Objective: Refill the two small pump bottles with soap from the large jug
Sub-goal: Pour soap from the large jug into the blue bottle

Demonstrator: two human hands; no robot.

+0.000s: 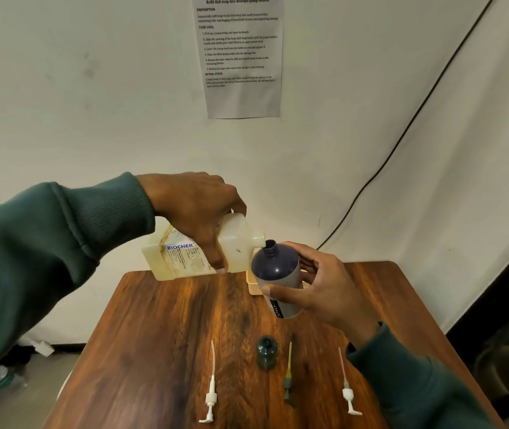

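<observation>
Gripped jug (172, 258) in left hand (194, 209) and tipped it nearly level, spout right at open mouth of dark bottle (275, 267), clasped in right hand (327, 286) and leaned above counter (160, 335), apparently to catch the pour; left second bottle (266, 352) standing uncapped between loose pumps (211, 397).

Tabletop (160, 335), middle band: bare wood, passable from side to side.
Near edge: a row of left white pump (210, 397), small dark bottle (266, 352), yellow-tubed pump (288, 379) and right white pump (346, 391), set apart with gaps between.
Far edge: tray (251, 286), overhung by the tilted jug (237, 239) and the held purple bottle (275, 264).
</observation>
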